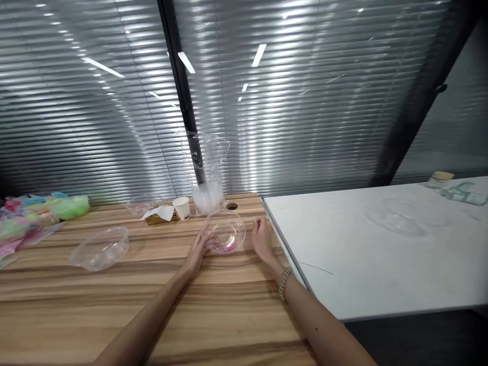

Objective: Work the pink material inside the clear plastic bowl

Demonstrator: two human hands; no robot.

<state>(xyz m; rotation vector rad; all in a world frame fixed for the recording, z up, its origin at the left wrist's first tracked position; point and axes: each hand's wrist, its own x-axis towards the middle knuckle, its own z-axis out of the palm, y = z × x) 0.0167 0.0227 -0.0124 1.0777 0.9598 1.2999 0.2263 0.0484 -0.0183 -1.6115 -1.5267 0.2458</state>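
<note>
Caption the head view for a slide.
Left hand touches a clear bowl holding pink material on a wooden table; right hand rests beside it.

Two bare forearms reach forward — left hand (198,249) fingers extended, right hand (262,238) loosely curled, beaded bracelet at wrist.

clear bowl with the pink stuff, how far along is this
Done: a little pink material sits in the round clear plastic bowl. In hand: the left hand touches its side; the right hand rests open beside it. Left: another clear plastic bowl looks empty, and the coloured packets lie untouched.
</note>
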